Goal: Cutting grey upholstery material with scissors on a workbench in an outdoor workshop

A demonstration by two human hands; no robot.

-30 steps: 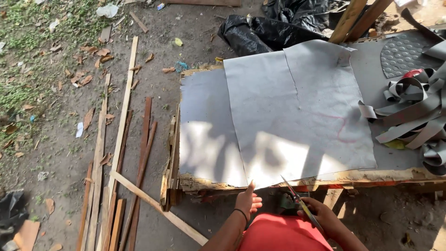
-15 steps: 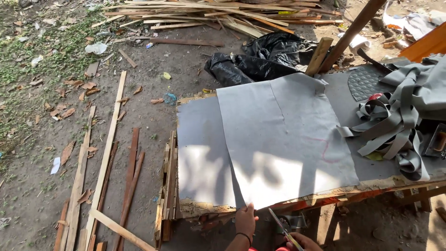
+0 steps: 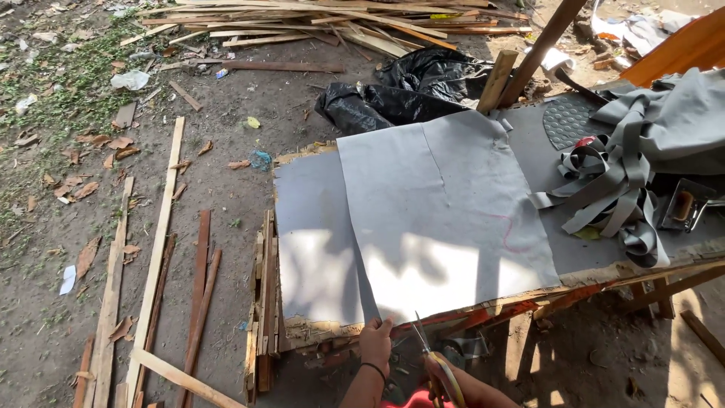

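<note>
At the near edge of the desk (image 3: 604, 268), we are pinching the lower corner of the grey sheet (image 3: 445, 219) with our left hand (image 3: 376, 344); the grip is pressed together on the sheet's edge, thumb on top. Just right of the left hand, our right hand (image 3: 445, 381) is holding the yellow-handled scissors (image 3: 430, 359), fingers closed through the handles. The blades are pointing up toward the sheet's near edge and are standing slightly parted; we cannot tell whether they are touching the material.

The grey sheet is lying flat across the desk, overlapping a second grey layer (image 3: 310, 227) that is showing to its left. A faint red curved line (image 3: 510, 234) is marking the sheet near its right side. Sunlight patches are falling across the near part of the sheet.

Right of the sheet, a tangle of grey strips (image 3: 612, 189) is resting on the desk, with a heap of grey cloth (image 3: 672, 121) behind it. Beyond the sheet's far edge, a black plastic bag (image 3: 408, 87) is lying on the ground. Left of the desk, wooden slats (image 3: 155, 249) are lying on the dirt, and more are piled in a stack of timber (image 3: 317, 19) at the far side.
</note>
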